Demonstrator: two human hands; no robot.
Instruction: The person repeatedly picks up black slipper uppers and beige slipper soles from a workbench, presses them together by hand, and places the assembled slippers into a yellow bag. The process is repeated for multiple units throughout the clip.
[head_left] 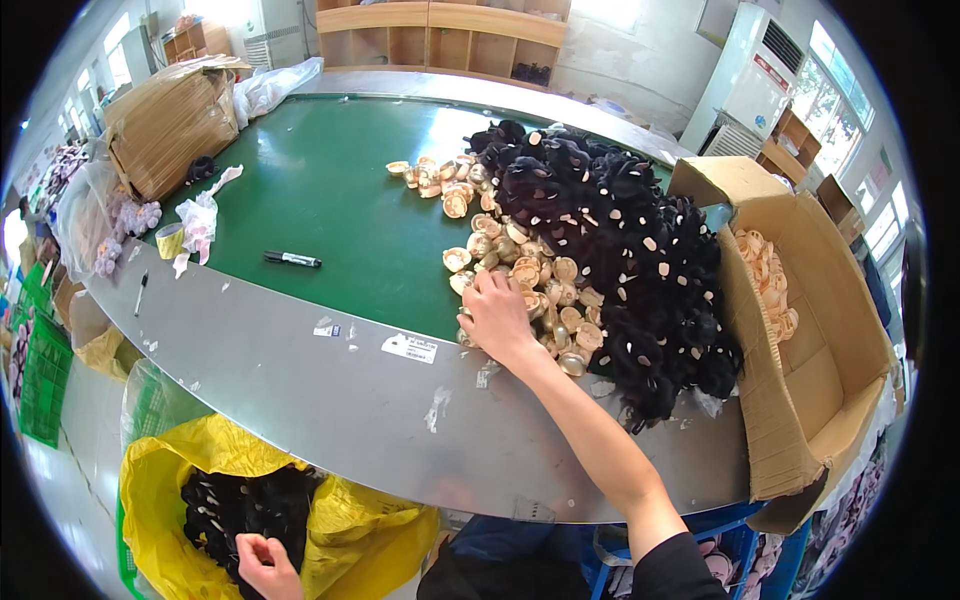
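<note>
My right hand (497, 312) reaches over a pile of small cup-shaped pieces (525, 270), shiny gold outside and peach inside. Its fingers curl down around one at the pile's near left edge; the fingertips are partly hidden. Low on the left, my left hand (268, 567) hovers at an open yellow bag (345, 525) that holds black fluffy pieces (245, 515) with pale spots. The fingers of that hand are bent in toward the thumb, and whatever they may hold does not show. A large heap of similar black fluffy pieces (610, 230) lies right of the gold cups.
The green table (350, 170) has a grey metal rim (300, 345). On it lie a black marker (292, 259), a tape roll (170, 240) and plastic scraps (200, 220). An open cardboard box (830, 350) with peach pieces stands right; a closed carton (170, 125) sits far left.
</note>
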